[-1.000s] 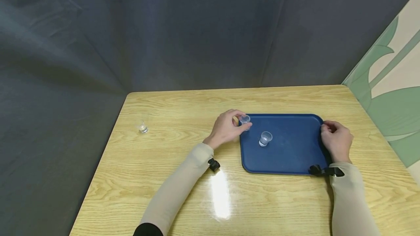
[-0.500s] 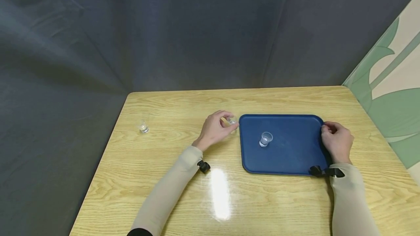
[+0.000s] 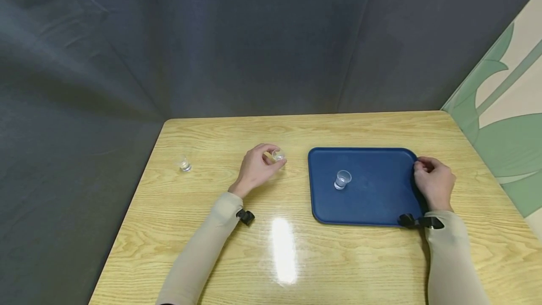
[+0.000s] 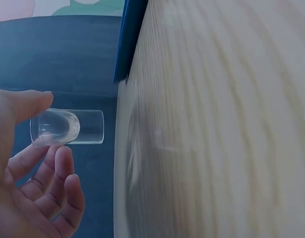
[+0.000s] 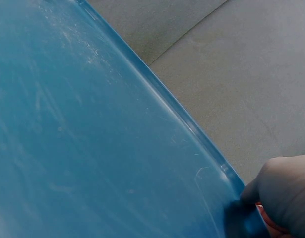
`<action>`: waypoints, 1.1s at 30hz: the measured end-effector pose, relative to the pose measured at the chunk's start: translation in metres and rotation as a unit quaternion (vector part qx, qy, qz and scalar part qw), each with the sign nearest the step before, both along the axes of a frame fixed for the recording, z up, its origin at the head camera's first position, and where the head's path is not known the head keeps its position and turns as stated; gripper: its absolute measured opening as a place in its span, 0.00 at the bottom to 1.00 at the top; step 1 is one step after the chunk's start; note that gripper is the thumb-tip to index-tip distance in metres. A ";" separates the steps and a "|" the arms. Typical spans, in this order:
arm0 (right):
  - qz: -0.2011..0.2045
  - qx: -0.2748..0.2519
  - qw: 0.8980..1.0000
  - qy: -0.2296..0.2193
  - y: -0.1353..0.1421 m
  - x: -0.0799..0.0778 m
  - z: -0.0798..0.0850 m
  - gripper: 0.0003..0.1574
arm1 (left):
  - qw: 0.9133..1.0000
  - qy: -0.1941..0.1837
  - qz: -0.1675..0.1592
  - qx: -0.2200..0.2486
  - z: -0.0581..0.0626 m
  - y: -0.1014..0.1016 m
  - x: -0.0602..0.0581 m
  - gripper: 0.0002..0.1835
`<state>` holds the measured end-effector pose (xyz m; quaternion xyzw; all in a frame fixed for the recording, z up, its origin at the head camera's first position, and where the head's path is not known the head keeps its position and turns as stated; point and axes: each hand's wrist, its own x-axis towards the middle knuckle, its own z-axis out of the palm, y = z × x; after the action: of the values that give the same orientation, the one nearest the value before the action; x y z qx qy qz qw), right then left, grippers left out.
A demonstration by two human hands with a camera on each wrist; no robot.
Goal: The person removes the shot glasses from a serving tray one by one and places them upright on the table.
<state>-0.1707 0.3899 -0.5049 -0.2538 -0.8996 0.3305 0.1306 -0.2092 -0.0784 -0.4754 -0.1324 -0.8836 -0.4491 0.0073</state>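
Observation:
My left hand (image 3: 257, 166) pinches a small clear shot glass (image 3: 278, 155) by its rim, left of the blue tray (image 3: 381, 201). In the left wrist view the thumb and fingers hold the shot glass (image 4: 90, 127) near its mouth, and a gap shows between its base and the tabletop (image 4: 216, 124). On the tray stands a second shot glass (image 3: 342, 180), left of its middle. My right hand (image 3: 435, 180) grips the tray's right edge near the far corner. The right wrist view has that hand (image 5: 286, 191) with its thumb over the tray rim (image 5: 182, 116).
A third shot glass (image 3: 185, 164) stands on the wooden table (image 3: 338, 262) at the far left. Behind the table hangs a dark cloth (image 3: 262, 41). A green and cream patterned panel (image 3: 508, 121) borders the table's right side.
My left hand has carried the shot glass leftward from over the tray's far left corner to over the bare wood. My right hand, the tray and the other glasses have stayed put.

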 end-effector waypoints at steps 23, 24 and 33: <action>-0.001 0.000 1.000 0.002 -0.003 0.001 0.003 0.24 | 0.996 0.010 0.077 -0.047 0.000 -0.049 0.009 0.22; -0.002 -0.001 1.000 0.004 -0.003 0.001 0.004 0.24 | 0.996 0.013 0.079 -0.048 0.001 -0.051 0.009 0.22; -0.002 -0.002 1.000 0.011 -0.003 0.001 0.004 0.24 | 0.991 0.035 0.112 -0.071 0.014 -0.078 0.012 0.23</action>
<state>-0.1698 0.3867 -0.5007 -0.2518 -0.8972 0.3344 0.1405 -0.1969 -0.1566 -0.4615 -0.0483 -0.9216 -0.3768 0.0795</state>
